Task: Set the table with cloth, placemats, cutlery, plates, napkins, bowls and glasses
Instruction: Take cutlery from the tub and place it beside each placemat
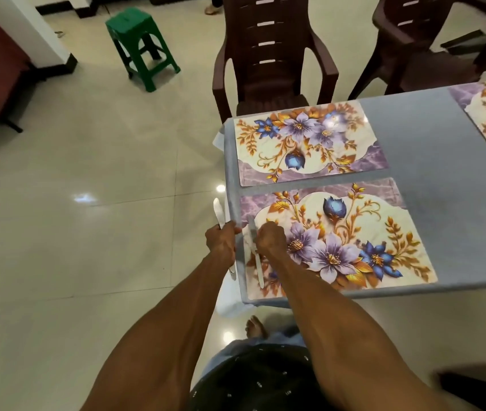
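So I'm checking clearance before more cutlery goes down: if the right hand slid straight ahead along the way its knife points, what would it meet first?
Probably nothing on the near floral placemat; the right hand, gripping a silver table knife, would next cross onto the far floral placemat. Depth unclear.

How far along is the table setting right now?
Done: the cloth is on and placemats are laid, including the near mat and far mat. In hand: the left hand grips spare knives; the right hand sets a knife on the near mat. No plates, napkins, bowls or glasses in view.
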